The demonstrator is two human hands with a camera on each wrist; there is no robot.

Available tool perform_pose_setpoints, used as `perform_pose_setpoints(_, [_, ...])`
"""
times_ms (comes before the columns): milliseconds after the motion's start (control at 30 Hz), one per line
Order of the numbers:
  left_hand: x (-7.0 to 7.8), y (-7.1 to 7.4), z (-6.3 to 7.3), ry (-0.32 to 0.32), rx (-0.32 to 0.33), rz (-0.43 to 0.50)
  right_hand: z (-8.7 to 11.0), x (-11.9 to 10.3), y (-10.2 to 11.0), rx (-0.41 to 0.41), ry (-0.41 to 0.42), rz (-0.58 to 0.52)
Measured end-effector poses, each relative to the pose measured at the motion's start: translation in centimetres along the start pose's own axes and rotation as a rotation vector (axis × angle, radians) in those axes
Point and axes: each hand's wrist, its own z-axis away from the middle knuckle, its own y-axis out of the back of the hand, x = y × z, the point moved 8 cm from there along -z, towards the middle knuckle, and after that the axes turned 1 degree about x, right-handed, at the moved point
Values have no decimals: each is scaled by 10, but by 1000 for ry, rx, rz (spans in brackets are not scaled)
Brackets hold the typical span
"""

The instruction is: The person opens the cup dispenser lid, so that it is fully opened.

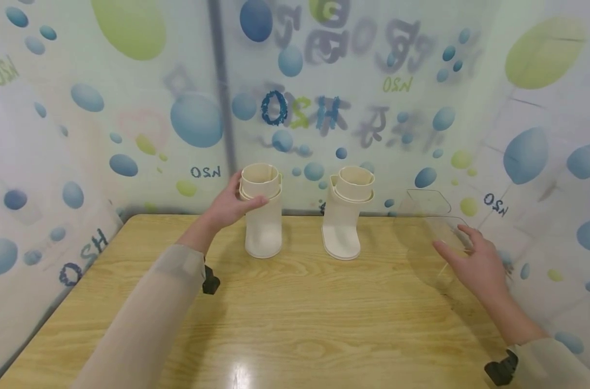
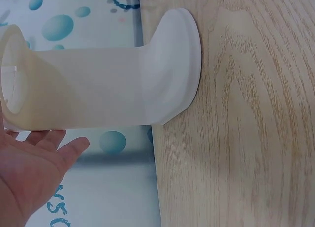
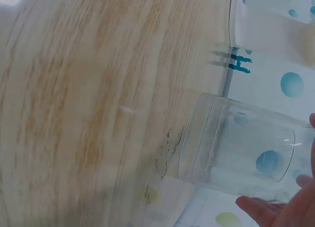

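Observation:
A cream plastic stand with a ring-shaped top and rounded foot stands upright at the table's back edge. My left hand grips it near the top, thumb across the front and fingers around the left side. To its right is a matching stand, untouched. At the back right, my right hand holds a clear, see-through container around its right side, thumb toward the front. The container's outline is faint in the head view. In the left wrist view, fingers touch the stand's side.
Everything stands on a wood-grain table. Behind it and along both sides runs a pale wall covering with blue and green dots and mirrored lettering. Dark wrist mounts sit at both cuffs.

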Motion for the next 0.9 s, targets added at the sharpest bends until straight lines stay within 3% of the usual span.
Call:
perform_pose_setpoints(267, [2, -1, 3, 5, -6, 15, 3, 0, 4, 1, -42, 10])
perform_pose_setpoints(433, [2, 0, 4, -4, -13, 3, 8, -8, 13, 112, -64, -66])
perform_pose_setpoints(600, [4, 0, 4, -16, -18, 9, 15, -39, 24, 205, 32, -136])
perform_pose_setpoints(767, [3, 1, 6, -11, -13, 12, 23, -81, 18, 210, 161, -153])
perform_pose_setpoints(900, [1, 2, 12, 9, -4, -44, 30, -111, 6, 192, 284, -116])
